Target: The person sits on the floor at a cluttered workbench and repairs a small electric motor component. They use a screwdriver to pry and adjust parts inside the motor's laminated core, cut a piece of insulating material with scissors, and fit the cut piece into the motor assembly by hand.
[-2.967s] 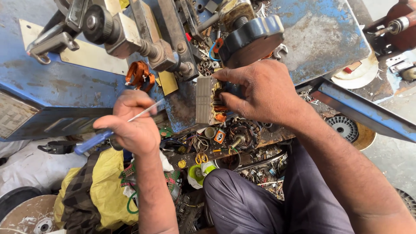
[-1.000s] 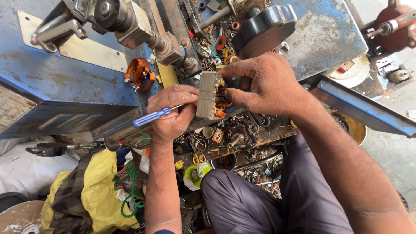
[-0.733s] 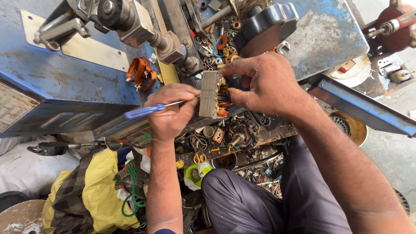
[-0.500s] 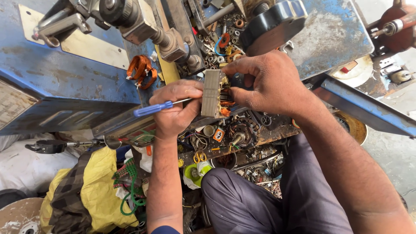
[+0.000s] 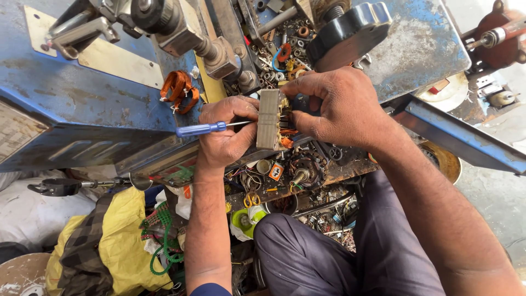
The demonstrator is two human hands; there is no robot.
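Slippage risk: left hand [image 5: 222, 140] pinches blue-handled screwdriver [image 5: 201, 129] against stator core [image 5: 269, 119] clamped by right hand [image 5: 342, 107]; tip may gouge its windings.

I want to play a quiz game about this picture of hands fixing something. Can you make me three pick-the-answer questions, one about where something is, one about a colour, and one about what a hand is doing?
1. Where is the orange wire coil?
A. on the blue machine top, left of the hands
B. on the person's knee
C. inside the yellow bag

2. What colour is the screwdriver handle?
A. red
B. blue
C. green

3. What is the right hand doing?
A. resting open on the table
B. holding a hammer
C. gripping the grey metal block

Answers:
1 A, the coil lies on the blue surface.
2 B, the handle sticking out of the left hand is blue.
3 C, its fingers close around the block.
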